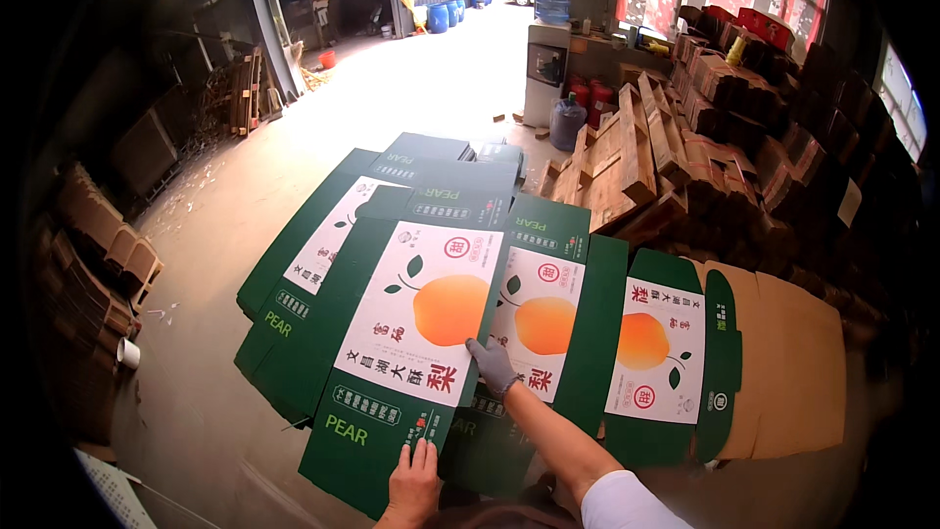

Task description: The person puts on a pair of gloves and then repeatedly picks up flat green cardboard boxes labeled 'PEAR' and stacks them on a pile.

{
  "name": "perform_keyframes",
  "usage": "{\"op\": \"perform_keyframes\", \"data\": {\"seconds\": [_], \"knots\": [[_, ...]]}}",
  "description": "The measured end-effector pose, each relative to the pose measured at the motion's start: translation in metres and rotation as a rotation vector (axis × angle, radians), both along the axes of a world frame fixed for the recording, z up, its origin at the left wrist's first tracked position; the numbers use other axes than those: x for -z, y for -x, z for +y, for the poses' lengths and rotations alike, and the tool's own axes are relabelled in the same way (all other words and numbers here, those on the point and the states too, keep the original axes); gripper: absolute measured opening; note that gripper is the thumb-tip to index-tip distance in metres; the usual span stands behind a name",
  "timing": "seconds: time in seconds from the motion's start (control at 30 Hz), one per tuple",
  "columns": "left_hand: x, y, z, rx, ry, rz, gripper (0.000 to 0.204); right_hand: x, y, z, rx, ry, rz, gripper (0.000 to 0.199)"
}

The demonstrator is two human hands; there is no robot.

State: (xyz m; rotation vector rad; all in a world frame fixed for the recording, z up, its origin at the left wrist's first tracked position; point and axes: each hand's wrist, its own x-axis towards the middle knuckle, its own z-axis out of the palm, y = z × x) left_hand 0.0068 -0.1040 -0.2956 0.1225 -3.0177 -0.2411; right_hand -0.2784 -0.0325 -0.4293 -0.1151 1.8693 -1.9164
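One flattened green pear-print carton (416,333) is placed at centre frame, its right edge touched by the gloved right hand (493,366), its lower part by the bare left hand (413,483); whether either grip is closed cannot be told. A wooden pallet (609,165) is seen upper right.

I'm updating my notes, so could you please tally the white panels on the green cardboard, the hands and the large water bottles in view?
White panels: 4
Hands, left hand and right hand: 2
Large water bottles: 2
Total: 8
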Motion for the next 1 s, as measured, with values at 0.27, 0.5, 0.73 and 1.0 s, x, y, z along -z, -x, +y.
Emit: {"op": "perform_keyframes", "data": {"seconds": [0.27, 0.5, 0.73, 1.0], "knots": [[0.032, -0.006, 0.162, 0.144, -0.144, -0.045, 0.045, 0.015, -0.045, 0.226, 0.182, 0.203, -0.256, 0.025], [0.083, 0.019, 0.152, 0.129, -0.168, -0.06, 0.045, 0.055, -0.008, 0.211, 0.144, 0.098, -0.289, 0.028], [0.107, 0.046, 0.132, 0.128, -0.148, -0.112, 0.054, 0.059, 0.026, 0.197, 0.021, -0.323, -0.308, 0.045], [0.125, 0.043, 0.14, 0.078, -0.13, -0.338, 0.06, -0.043, -0.012, 0.301, -0.005, -0.418, -0.113, 0.047]]}}
